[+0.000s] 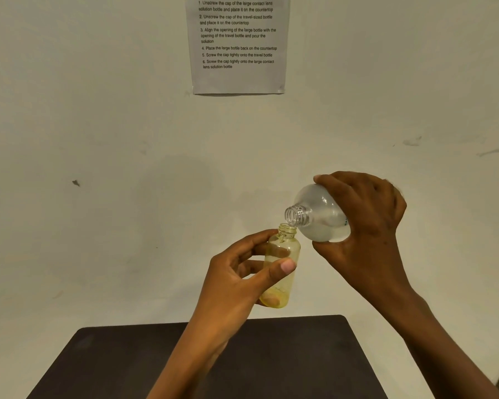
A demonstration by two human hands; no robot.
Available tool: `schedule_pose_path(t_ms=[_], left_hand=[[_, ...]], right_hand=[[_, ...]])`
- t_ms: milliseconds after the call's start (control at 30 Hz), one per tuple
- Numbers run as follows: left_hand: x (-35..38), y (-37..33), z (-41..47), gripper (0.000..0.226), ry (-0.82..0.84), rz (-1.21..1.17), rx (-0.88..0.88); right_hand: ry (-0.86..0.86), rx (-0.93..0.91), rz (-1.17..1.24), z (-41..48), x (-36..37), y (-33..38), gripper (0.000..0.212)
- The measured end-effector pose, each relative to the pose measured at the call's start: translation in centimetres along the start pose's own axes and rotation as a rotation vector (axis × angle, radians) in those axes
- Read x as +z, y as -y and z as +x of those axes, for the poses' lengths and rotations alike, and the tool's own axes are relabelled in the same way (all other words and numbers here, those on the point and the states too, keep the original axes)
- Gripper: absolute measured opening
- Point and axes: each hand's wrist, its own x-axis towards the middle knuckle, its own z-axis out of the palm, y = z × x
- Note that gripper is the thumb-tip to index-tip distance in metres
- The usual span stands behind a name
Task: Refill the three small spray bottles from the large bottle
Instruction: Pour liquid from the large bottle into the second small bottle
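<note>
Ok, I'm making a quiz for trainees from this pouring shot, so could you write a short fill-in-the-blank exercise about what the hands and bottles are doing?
1. The small yellow bottle is held in the ____ hand.
2. The large clear bottle, in the right hand, is tilted with its neck just above the small bottle's ____.
3. Neither bottle has a ____ on it.
4. On the wall hangs a paper sheet listing ____ numbered steps.

Missing words: left; opening; cap; six

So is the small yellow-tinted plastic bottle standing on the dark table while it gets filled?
No, the left hand holds the small yellow-tinted plastic bottle in the air above the dark table.
</note>
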Motion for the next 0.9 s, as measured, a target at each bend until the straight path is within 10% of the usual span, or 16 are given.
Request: schedule_pose_path(t_ms=[900], left_hand=[[0.08, 0.16, 0.05, 0.038, 0.001, -0.024, 0.013]], right_hand=[[-0.003, -0.010, -0.030, 0.15, -0.33, -0.02, 0.065]])
